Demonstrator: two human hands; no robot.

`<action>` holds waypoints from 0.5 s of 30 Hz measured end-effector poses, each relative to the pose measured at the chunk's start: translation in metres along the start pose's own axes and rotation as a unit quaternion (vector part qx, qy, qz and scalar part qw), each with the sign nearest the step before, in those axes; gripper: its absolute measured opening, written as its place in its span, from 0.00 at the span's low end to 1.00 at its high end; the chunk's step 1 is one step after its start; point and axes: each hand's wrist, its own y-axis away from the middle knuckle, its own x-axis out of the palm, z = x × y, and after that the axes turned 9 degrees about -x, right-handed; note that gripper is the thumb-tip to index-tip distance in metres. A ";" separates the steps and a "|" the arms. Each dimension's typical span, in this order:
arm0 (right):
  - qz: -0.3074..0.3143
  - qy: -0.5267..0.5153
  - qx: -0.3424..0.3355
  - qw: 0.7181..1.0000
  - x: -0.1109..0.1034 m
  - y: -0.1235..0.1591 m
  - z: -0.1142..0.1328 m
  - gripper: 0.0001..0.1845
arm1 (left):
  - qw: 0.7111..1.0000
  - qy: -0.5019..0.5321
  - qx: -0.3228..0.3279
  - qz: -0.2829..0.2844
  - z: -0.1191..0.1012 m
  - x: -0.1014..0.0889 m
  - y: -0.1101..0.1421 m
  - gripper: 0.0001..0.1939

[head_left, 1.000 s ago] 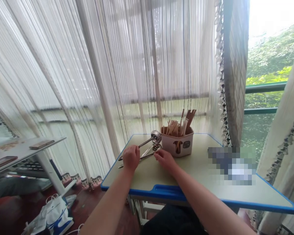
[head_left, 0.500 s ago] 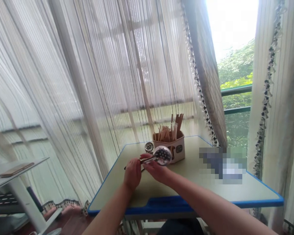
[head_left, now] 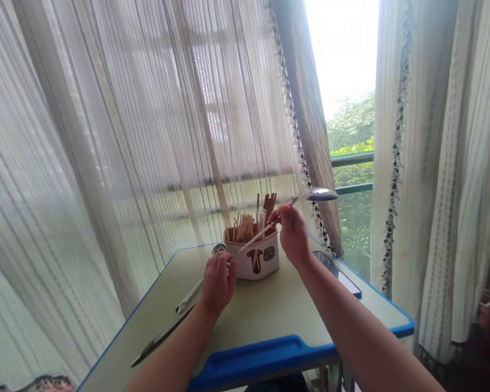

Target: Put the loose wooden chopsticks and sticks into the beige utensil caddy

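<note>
My right hand (head_left: 293,231) is closed on the handle of a slotted ladle (head_left: 322,194), raised above the table's right side. The ladle's shiny round head is seen almost edge-on, and the pale end of its handle points down-left. My left hand (head_left: 220,280) has curled fingers, with a bit of metal showing at the thumb; what it grips is mostly hidden. Behind that hand lies a second slotted spoon (head_left: 219,249), its light handle emerging on the left. A long, slim dark utensil (head_left: 163,335) runs from the lower left to my left forearm.
A beige holder (head_left: 245,268) filled with wooden sticks stands at the table's back. The table (head_left: 265,313) has a blue edge. A phone-like flat device (head_left: 338,272) lies at the right. Sheer curtains (head_left: 147,136) hang behind the table.
My hands have separated. The right one has lifted the slotted ladle up and right and turned its head edge-on. The view has shifted right, and the dark utensil now shows at lower left.
</note>
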 end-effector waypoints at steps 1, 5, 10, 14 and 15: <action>-0.060 -0.002 -0.008 0.998 -0.005 -0.007 -0.003 0.20 | 1.000 0.005 0.003 -0.003 0.004 0.004 0.004 0.06; -0.255 -0.001 -0.025 0.967 -0.015 -0.018 -0.019 0.19 | 0.999 0.014 -0.031 0.005 0.020 0.011 0.014 0.03; -0.296 0.049 -0.086 0.950 -0.020 -0.007 -0.028 0.17 | 0.997 0.002 -0.078 0.024 0.026 0.016 0.013 0.03; -0.320 0.067 -0.120 0.937 -0.027 -0.007 -0.022 0.15 | 0.995 -0.010 -0.091 0.031 0.026 0.021 0.011 0.05; -0.321 0.078 -0.130 0.935 -0.029 -0.008 -0.022 0.14 | 0.995 -0.011 -0.095 0.036 0.026 0.022 0.011 0.06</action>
